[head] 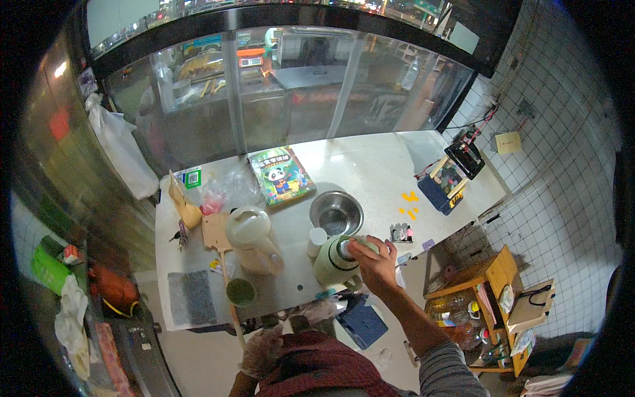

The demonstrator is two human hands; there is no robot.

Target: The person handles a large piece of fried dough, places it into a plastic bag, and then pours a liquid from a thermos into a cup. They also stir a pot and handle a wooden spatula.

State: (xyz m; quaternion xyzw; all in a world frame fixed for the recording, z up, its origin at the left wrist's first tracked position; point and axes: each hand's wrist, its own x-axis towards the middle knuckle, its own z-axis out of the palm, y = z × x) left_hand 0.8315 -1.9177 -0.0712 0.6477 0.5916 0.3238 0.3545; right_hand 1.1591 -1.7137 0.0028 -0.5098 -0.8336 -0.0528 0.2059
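My right hand [374,263] reaches over the pale green thermos jug [330,263], its fingers on the round white stopper at the mouth. Low at the left, close to my body, is my left hand [262,350] in a clear plastic glove, beside the handle of a fly swatter [217,233]; its fingers are blurred. Behind the jug sit a stainless steel bowl [337,213] and a small white cylinder [317,240]. A cream-coloured kettle [249,231] stands to the left, and a green cup [240,292] is near the table's front edge.
A panda-pictured box [282,176] lies at the back. Yellow pieces [410,197] and a dark blue case [439,188] are on the right. A grey cloth [192,298] covers the front left corner. A wooden shelf [501,268] with bottles stands beside the tiled wall.
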